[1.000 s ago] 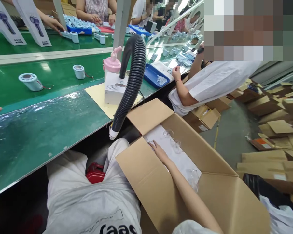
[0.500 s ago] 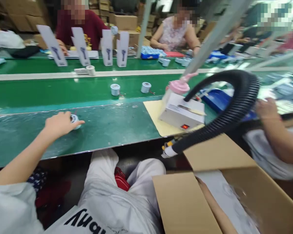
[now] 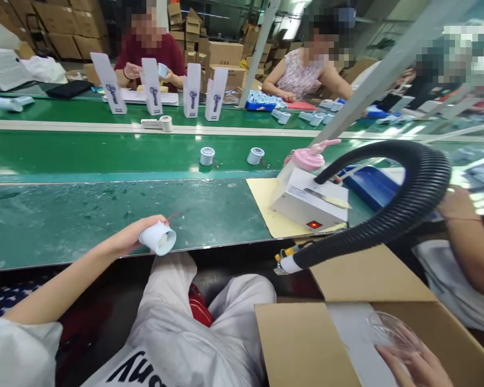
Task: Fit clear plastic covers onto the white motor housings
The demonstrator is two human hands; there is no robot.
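Observation:
My left hand (image 3: 134,232) is closed around a pale blue cylindrical housing (image 3: 158,240), tilted with its open end toward me, at the front edge of the green workbench (image 3: 210,209). Thin red wires stick out behind it. Low on the right, my right hand (image 3: 417,366) pinches a clear round plastic cover (image 3: 391,329) inside an open cardboard box (image 3: 306,338). Two similar pale blue housings, a left one (image 3: 207,157) and a right one (image 3: 255,156), stand on the green conveyor belt (image 3: 84,150) with their wires beside them.
A grey-white machine (image 3: 306,201) with a red switch and a black corrugated hose (image 3: 431,166) stands right of centre. The hose's nozzle (image 3: 286,265) hangs over the bench edge. White cartons (image 3: 192,91) stand across the belt, where co-workers sit. Another person's arm (image 3: 468,236) is at right.
My left hand has lifted the housing from the bench, bringing it nearer and turning its opening toward me. My right hand, earlier hidden in the box, now shows with a clear cover.

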